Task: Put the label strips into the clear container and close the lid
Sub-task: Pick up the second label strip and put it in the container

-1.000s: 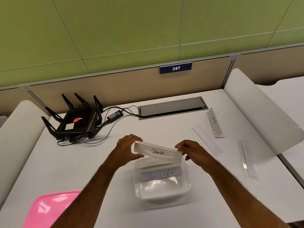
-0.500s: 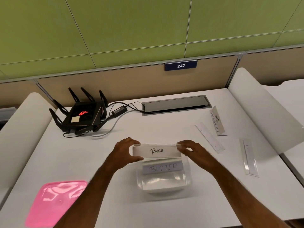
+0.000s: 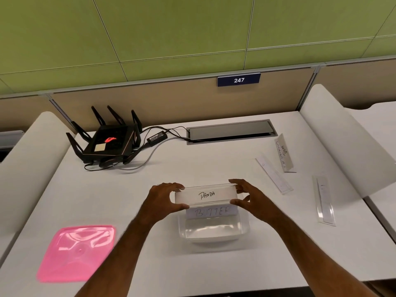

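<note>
Left hand [image 3: 161, 200] and right hand [image 3: 251, 199] pinched on opposite ends of the PANDA strip [image 3: 206, 195], thumbs below and fingers over the top edge. Strip held level, face toward the camera, just above the far rim of the clear container [image 3: 214, 229]. BUTTER strip [image 3: 211, 212] already inside, leaning against the far wall, partly hidden behind the PANDA strip. Container stood open at desk centre, near the front edge of the desk [image 3: 150, 183]. Pink lid [image 3: 78, 251] lay flat to the left, well apart from the container. Three more strips to the right on the desk: one with faint writing [image 3: 284, 154] farthest back, a second [image 3: 274, 175] angled just beside it, a third [image 3: 324, 201] nearer the right edge. Writing on these too small to read. Black router [image 3: 108, 142] with upright antennas sat at the back left, cables running to the cable tray [image 3: 230, 131]. Blue 247 plate [image 3: 239, 79] on the partition behind.
</note>
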`<state>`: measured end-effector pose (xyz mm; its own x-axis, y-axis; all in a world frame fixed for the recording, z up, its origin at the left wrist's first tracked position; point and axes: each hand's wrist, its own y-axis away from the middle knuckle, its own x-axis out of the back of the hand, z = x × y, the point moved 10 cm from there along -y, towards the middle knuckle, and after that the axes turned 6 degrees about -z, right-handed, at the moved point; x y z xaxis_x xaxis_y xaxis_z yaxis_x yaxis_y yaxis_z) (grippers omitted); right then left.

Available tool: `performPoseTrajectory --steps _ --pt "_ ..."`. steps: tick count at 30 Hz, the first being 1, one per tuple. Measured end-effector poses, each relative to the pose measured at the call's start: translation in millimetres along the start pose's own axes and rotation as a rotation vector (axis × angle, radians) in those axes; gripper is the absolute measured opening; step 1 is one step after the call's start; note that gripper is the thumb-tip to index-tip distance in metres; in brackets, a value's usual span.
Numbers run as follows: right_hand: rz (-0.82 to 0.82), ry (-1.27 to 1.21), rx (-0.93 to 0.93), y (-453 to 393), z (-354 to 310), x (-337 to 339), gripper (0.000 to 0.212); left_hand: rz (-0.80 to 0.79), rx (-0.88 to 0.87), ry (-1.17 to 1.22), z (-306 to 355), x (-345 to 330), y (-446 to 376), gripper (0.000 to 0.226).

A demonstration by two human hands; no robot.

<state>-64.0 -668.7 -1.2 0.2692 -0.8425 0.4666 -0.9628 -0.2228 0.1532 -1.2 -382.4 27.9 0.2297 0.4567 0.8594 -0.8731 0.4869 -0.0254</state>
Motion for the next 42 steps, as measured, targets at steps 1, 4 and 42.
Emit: performPoseTrajectory --steps 1,4,42 --pt "0.001 0.002 -0.004 0.0 2.1 0.0 0.06 0.004 0.004 -0.008 1.2 -0.8 0.7 0.069" --pt "0.002 0.017 -0.024 -0.5 7.2 -0.1 0.059 0.01 0.003 -0.007 3.2 -3.2 1.3 0.069" --pt "0.004 0.766 0.097 20.7 22.6 -24.6 0.039 -0.127 0.019 -0.152 6.4 -68.7 25.7 0.037"
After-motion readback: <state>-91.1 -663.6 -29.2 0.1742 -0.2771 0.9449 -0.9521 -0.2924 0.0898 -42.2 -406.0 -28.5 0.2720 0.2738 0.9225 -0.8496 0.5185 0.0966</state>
